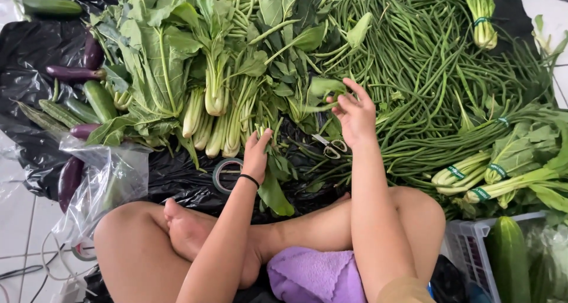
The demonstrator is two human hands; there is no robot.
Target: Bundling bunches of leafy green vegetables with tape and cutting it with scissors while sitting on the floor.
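I sit cross-legged over a black plastic sheet (35, 48) spread with greens. My left hand (256, 154), a black band on its wrist, is shut on the stems of a small bunch of leafy greens (273, 176) lying in front of my legs. My right hand (355, 115) is raised a little further out, fingers pinching a green leaf stem (322, 90) at the edge of the leafy pile. A pair of scissors (329, 147) lies on the sheet just under my right hand. A roll of green tape (225, 176) lies left of my left wrist.
Bundled pak choi (216, 96) lies at centre left and a heap of long beans (414, 60) at right. Banded bunches (497, 173) sit far right, aubergines (74, 73) and cucumbers (99, 99) at left. There is a clear plastic bag (106, 181), and a white crate (467, 247) holding a cucumber (507, 258).
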